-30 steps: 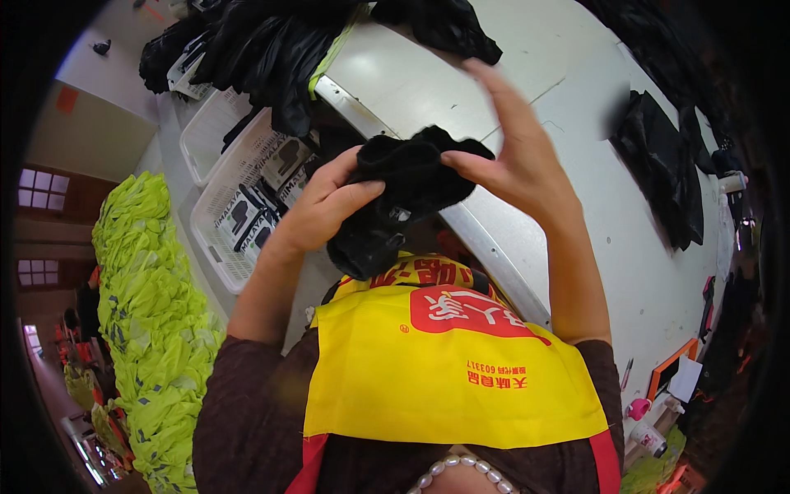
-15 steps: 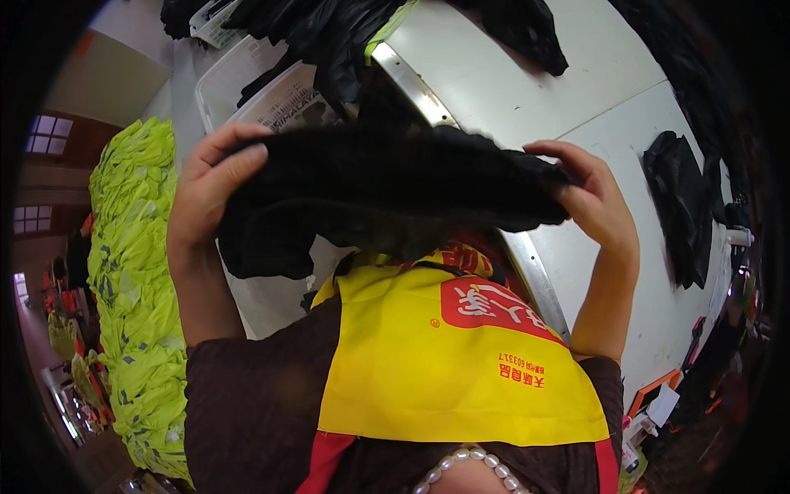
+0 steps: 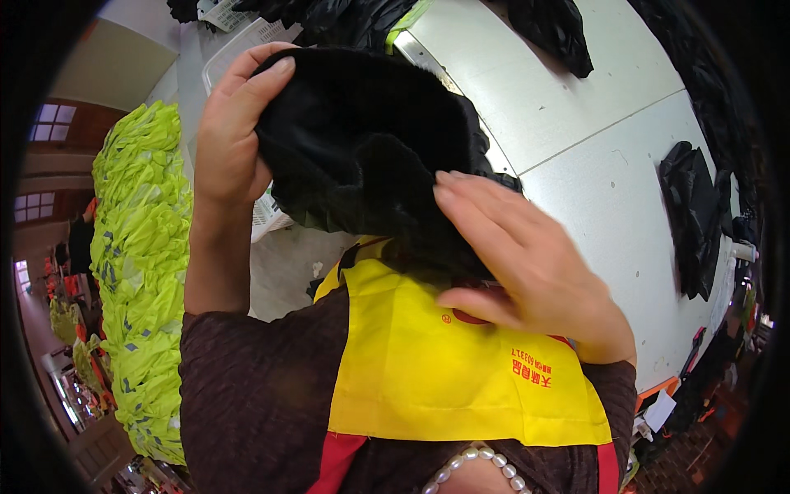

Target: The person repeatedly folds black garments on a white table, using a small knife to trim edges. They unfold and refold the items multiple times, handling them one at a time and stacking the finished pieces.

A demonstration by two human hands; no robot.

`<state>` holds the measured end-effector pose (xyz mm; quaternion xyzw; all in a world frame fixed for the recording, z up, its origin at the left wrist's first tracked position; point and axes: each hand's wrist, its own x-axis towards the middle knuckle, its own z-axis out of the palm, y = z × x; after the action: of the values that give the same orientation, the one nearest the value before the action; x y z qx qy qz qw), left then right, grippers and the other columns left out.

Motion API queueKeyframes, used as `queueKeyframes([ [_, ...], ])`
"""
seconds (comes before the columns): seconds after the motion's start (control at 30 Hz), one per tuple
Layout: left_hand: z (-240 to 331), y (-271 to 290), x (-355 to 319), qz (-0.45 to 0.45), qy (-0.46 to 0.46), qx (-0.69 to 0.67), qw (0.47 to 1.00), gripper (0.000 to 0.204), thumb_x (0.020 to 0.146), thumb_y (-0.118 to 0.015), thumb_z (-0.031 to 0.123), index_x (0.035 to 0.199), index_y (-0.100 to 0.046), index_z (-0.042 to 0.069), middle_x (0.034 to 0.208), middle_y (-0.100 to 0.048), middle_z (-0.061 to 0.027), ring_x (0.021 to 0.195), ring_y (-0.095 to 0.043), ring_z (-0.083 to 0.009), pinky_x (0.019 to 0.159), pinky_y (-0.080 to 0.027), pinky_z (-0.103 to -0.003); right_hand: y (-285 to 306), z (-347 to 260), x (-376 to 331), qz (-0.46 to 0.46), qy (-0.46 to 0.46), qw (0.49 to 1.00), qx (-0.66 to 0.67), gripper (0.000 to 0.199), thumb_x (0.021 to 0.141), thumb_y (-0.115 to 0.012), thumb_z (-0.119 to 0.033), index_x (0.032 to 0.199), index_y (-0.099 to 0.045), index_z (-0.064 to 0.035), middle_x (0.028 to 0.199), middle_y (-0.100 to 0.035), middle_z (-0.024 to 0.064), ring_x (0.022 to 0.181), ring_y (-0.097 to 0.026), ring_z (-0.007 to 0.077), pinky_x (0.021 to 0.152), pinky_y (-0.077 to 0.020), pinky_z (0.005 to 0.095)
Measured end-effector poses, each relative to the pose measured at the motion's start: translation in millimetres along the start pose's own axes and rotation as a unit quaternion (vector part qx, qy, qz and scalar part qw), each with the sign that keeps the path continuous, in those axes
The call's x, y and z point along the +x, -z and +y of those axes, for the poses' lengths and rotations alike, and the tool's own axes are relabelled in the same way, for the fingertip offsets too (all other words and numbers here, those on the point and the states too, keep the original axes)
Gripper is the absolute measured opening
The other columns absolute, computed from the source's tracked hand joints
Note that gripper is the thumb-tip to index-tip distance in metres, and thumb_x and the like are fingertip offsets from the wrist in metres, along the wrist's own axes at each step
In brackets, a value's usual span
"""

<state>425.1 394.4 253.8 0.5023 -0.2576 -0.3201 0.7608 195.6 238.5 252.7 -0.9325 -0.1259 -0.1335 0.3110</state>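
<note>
Pinching the fuzzy black cloth [image 3: 374,107] by its upper left edge with our left hand [image 3: 230,132], we hold it before our yellow apron [image 3: 420,370]; from that grip it slants down rightward to our right hand [image 3: 531,263], spread wide at its lower right side.

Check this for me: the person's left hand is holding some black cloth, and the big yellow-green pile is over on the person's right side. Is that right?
Not quite: the yellow-green pile is on the person's left side, as the head view shows. The left hand is indeed holding the black cloth.
</note>
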Motion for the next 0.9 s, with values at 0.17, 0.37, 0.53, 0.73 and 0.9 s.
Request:
queueKeyframes([
  [0.17,-5.3,17.5,9.4,0.041,-0.015,0.0,0.999,0.022,0.088,-0.05,0.008,0.107,-0.052,-0.002,0.096,-0.062,-0.0113,0.086,-0.062,-0.0172,0.079,-0.05,-0.028,-31.6,18.9,-13.7,-0.11,-0.036,0.964,-0.241,0.051,0.079,-0.047,0.002,0.129,-0.042,-0.0078,0.056,-0.052,0.003,0.063,-0.059,0.0168,0.107,-0.0243,0.0438],
  [0.37,0.9,70.6,33.1,0.042,0.011,0.126,0.991,0.021,0.087,-0.052,0.011,0.105,-0.055,-0.001,0.094,-0.062,-0.0084,0.083,-0.061,-0.0145,0.077,-0.049,-0.026,-1.5,57.4,-46.7,-0.034,-0.107,0.948,-0.297,0.027,0.073,-0.06,-0.008,0.099,-0.053,-0.0057,0.06,-0.054,0.0035,0.058,-0.058,0.0192,0.069,-0.0457,0.0309],
  [0.53,-22.8,32.5,34.9,0.091,-0.274,0.575,0.765,0.046,0.081,-0.064,0.036,0.115,-0.056,0.006,0.107,-0.06,-0.0086,0.106,-0.053,-0.0236,0.097,-0.035,-0.033,-2.1,50.8,-26.8,-0.017,-0.025,0.967,-0.252,0.019,0.07,-0.059,-0.006,0.088,-0.053,-0.0046,0.056,-0.05,0.0025,0.05,-0.053,0.018,0.054,-0.0418,0.0283],
  [0.73,-44.6,-6.4,13.2,-0.348,-0.179,0.631,0.669,0.062,0.072,-0.07,0.043,0.122,-0.052,0.011,0.126,-0.048,-0.011,0.115,-0.046,-0.0312,0.102,-0.03,-0.045,-9.5,38.4,-23.1,-0.028,-0.009,0.979,-0.201,0.009,0.072,-0.06,-0.006,0.074,-0.051,-0.0069,0.056,-0.054,0.0038,0.054,-0.058,0.0169,0.054,-0.0438,0.027],
  [0.9,-56.4,4.1,22.6,-0.362,-0.265,0.635,0.629,0.029,0.074,-0.069,0.022,0.097,-0.058,0.01,0.122,-0.048,-0.0106,0.11,-0.047,-0.0319,0.094,-0.038,-0.041,-7.2,27.0,-23.8,-0.077,-0.024,0.986,-0.148,0.008,0.074,-0.062,-0.008,0.076,-0.054,-0.0073,0.062,-0.058,0.0055,0.057,-0.061,0.0178,0.058,-0.0476,0.0284],
])
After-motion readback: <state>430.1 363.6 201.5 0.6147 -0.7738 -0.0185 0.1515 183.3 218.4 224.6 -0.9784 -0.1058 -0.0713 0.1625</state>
